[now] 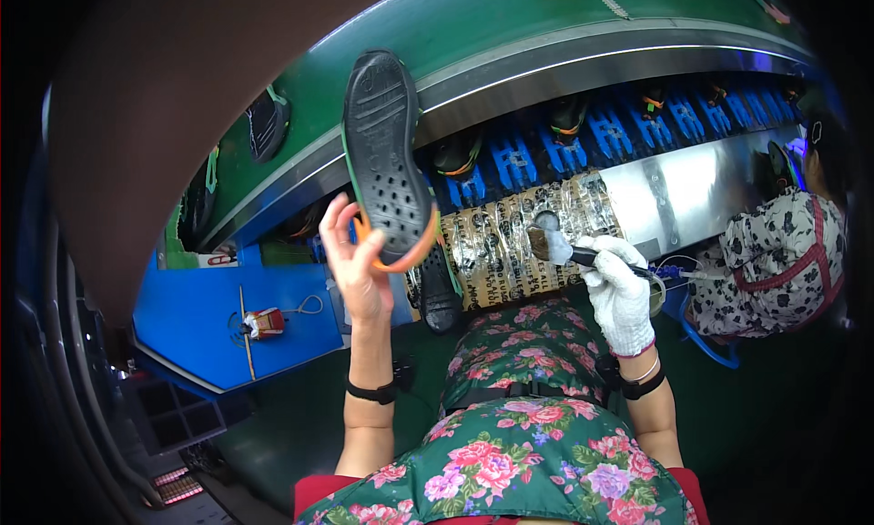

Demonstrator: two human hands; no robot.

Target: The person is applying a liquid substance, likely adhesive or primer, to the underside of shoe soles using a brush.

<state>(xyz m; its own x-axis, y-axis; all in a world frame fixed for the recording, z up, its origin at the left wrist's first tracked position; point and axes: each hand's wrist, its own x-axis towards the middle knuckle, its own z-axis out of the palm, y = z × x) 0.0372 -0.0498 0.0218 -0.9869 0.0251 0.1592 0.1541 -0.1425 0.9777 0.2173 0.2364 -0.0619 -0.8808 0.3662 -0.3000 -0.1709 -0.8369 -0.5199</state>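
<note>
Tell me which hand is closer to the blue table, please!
The left hand. It holds a shoe near the right edge of the blue table; the gloved right hand, holding a brush, is farther off to the right.

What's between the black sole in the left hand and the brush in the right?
In the head view, taped brown cardboard shows between the held sole and the brush, with part of a second sole at the cardboard's left edge.
</note>
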